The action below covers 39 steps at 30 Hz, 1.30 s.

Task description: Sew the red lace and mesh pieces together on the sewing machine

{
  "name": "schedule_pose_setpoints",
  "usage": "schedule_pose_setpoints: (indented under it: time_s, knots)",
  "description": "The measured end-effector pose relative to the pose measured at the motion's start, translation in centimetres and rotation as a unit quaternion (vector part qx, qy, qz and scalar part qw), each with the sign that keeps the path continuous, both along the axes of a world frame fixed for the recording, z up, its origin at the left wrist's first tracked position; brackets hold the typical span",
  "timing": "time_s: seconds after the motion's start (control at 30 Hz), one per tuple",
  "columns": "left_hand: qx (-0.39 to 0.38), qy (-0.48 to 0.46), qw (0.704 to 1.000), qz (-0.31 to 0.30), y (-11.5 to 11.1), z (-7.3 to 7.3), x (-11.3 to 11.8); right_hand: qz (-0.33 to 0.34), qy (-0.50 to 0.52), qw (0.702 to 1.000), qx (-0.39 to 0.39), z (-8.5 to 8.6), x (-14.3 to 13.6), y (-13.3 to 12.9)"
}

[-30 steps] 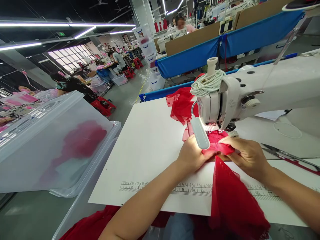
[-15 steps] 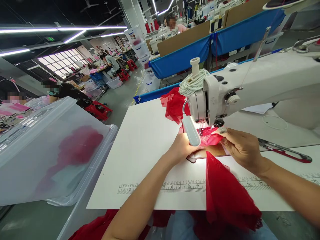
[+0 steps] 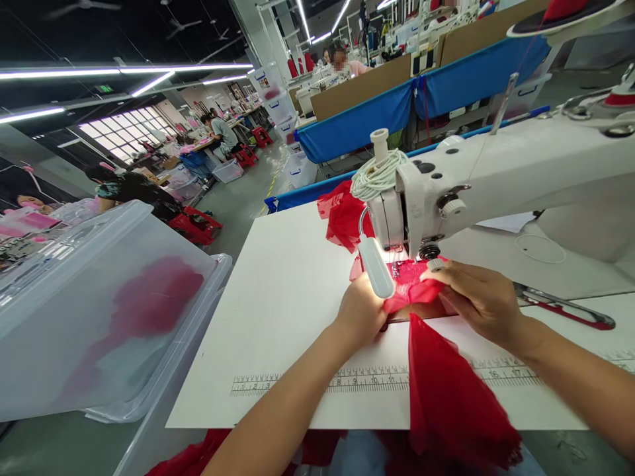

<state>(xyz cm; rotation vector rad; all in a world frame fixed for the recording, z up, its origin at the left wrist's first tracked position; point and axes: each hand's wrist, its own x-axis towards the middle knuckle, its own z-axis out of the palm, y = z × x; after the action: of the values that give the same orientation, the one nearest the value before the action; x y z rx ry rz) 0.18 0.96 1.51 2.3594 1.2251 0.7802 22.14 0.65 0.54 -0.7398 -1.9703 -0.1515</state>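
Note:
Sheer red fabric (image 3: 414,281) lies under the needle area of a white sewing machine (image 3: 520,165). At its right edge my right hand (image 3: 483,301) is closed, pinching a fold between thumb and fingers. My left hand (image 3: 362,307) is closed at the fabric's left side, with its fingertips partly hidden behind the small lit lamp (image 3: 377,268). A red fabric piece (image 3: 451,390) hangs over the table's front edge between my forearms. More red fabric (image 3: 344,215) is bunched behind the machine head.
Black-and-red thread snips (image 3: 565,307) lie right of my right hand. A printed ruler (image 3: 367,382) runs along the white table (image 3: 268,297). To the left stands a translucent plastic bin (image 3: 99,317) with red cloth inside. Other people sit at workstations further back.
My left hand has curled in more, and the fabric now reaches over to its fingers. My right hand keeps its pinch on the fold. The view has shifted slightly.

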Motion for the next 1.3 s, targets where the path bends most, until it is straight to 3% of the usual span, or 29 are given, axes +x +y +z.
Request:
schedule_pose_setpoints:
  time_s: [0.13, 0.27, 0.37, 0.47, 0.63, 0.83, 1.07, 1.3]
  knots:
    - [0.155, 0.14, 0.977, -0.033, -0.7, -0.8, -0.2, 0.074, -0.092, 0.992, -0.036, -0.6, 0.9, -0.1]
    - [0.274, 0.225, 0.934, -0.046, -1.3, -0.9, 0.2, 0.058, -0.17, 0.982, -0.057, -0.9, 0.8, -0.4]
    - [0.26, 0.244, 0.933, -0.058, -2.1, -0.1, 0.5, 0.03, -0.213, 0.974, -0.074, -0.8, 0.5, -0.6]
    - [0.19, 0.264, 0.943, -0.068, -2.9, 0.8, 0.6, 0.017, -0.234, 0.97, -0.07, -0.4, 0.4, -0.6]
    - [0.1, 0.22, 0.966, -0.095, -3.7, 1.1, 0.5, 0.003, -0.237, 0.97, -0.057, 0.0, 0.4, -0.4]
    - [0.16, 0.154, 0.971, -0.086, -3.5, 0.2, 0.6, 0.015, -0.211, 0.975, -0.068, -0.7, 0.1, -0.6]
    - [0.172, 0.185, 0.965, -0.074, -3.6, -0.5, 0.7, -0.048, -0.208, 0.974, -0.08, -2.2, 0.2, -0.9]
    - [0.19, 0.186, 0.961, -0.073, -3.6, -0.8, 0.6, -0.047, -0.215, 0.973, -0.077, -2.4, 0.2, -1.0]
